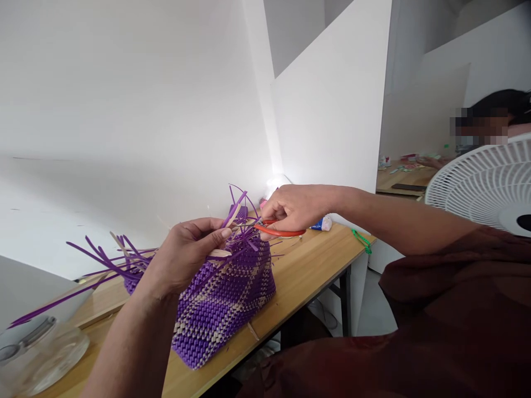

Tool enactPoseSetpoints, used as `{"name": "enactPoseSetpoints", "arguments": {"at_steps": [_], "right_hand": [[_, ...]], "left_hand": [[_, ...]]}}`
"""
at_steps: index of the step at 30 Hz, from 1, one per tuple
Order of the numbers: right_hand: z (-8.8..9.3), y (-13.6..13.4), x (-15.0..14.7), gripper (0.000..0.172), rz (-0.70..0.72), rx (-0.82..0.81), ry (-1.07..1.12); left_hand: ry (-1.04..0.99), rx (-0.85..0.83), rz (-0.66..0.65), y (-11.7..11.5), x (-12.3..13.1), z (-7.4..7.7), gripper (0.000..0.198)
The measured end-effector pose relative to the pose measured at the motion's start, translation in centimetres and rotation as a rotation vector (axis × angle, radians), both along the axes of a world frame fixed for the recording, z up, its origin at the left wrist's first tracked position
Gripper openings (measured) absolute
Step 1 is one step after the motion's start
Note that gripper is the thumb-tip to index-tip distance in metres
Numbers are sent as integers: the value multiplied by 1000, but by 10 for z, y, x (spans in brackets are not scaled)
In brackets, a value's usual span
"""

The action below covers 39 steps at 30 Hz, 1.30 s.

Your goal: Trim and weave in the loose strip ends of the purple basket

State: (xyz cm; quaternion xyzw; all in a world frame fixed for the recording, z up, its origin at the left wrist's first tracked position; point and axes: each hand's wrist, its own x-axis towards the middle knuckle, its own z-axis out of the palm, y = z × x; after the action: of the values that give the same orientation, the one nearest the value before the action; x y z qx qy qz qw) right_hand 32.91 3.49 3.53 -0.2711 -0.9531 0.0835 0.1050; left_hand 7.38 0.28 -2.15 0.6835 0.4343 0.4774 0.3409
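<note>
Wooden table (307, 271), mid-frame: left hand (186, 251) pinches strips (238, 213) of the purple woven basket (224, 304); right hand (294, 207) grips red-handled scissors (282, 231) just beside, which might nick that hand.

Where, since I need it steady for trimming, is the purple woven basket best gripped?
Judging by its pose, at the upper rim, coming from the left. The purple basket lies tilted on the table with loose strips fanning from that rim, where the left hand clamps it. The right hand holds a red-handled tool at the other side.
</note>
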Motion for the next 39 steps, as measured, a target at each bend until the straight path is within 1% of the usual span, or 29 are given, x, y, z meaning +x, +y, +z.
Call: {"name": "enactPoseSetpoints", "arguments": {"at_steps": [4, 7, 12, 17, 21, 24, 27, 33, 39], "right_hand": [[-3, 2, 1, 50, 34, -42, 83], [-9, 5, 3, 49, 39, -84, 175], [-26, 9, -7, 40, 11, -173, 433], [-42, 7, -32, 35, 3, -104, 593], [-56, 6, -48, 30, 7, -95, 647], [-65, 5, -57, 30, 9, -133, 689], [-71, 5, -65, 27, 43, -187, 726], [-69, 4, -74, 30, 26, -178, 760], [-71, 2, -80, 30, 46, -210, 800]], "left_hand": [[-56, 28, 8, 1, 2, -1, 25], [-202, 10, 12, 1, 7, -1, 27], [-446, 17, 11, -1, 17, 1, 31], [-619, -14, 49, -3, 24, 1, 32], [-667, 8, 57, -3, 25, 1, 28], [-700, -4, 113, -2, 25, 1, 30], [-742, -23, 147, -2, 26, 1, 31], [-775, -26, 46, -4, 29, -2, 29], [-822, -28, 74, -3, 29, -5, 32]]}}
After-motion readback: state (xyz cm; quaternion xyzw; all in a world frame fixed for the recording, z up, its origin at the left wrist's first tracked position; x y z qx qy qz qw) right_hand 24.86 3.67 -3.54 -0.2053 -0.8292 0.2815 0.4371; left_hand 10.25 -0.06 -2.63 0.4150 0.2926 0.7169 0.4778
